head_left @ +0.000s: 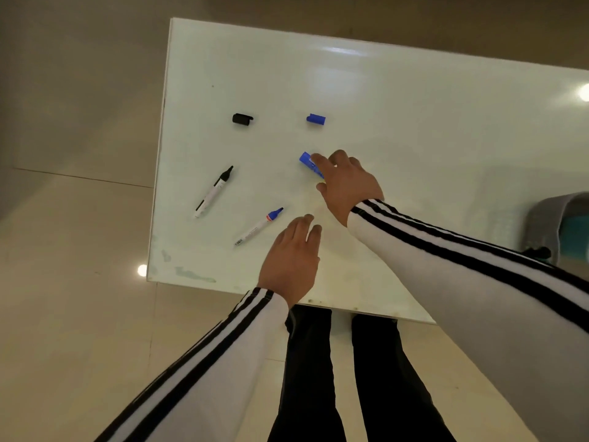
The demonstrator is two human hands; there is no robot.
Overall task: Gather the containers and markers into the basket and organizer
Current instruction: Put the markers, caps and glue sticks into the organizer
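Note:
On the white table [398,100] lie an uncapped black marker [213,192] and an uncapped blue marker [258,226]. Further back rest a black cap [242,119] and a blue cap [316,119]. A blue object [308,162], partly hidden, lies under the fingers of my right hand [347,183], which reaches over it with fingers bent; whether it holds the object is unclear. My left hand [291,260] hovers with fingers straight just right of the blue marker, holding nothing.
A grey basket [551,218] with a teal inside shows at the table's right edge, partly cut off. The table's left edge and near edge border a tiled floor. My legs stand below the near edge.

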